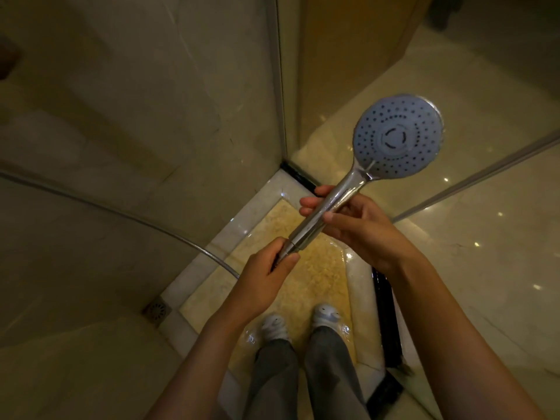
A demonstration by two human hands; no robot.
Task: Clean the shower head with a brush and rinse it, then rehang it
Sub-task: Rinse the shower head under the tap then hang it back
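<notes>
The shower head (397, 135) is a round grey-white spray face with many dark nozzle holes on a chrome handle, turned face-up toward me at the upper right. My right hand (354, 225) wraps the middle of the chrome handle. My left hand (272, 272) grips the handle's lower end where the metal hose (127, 218) joins; the hose arcs away to the left along the wall. No brush is in view.
I stand in a shower stall corner with wet yellow stone floor (315, 277). A floor drain (157, 310) sits at the lower left. Glass panels (281, 86) with metal frames rise ahead and to the right. My slippered feet (300, 322) are below.
</notes>
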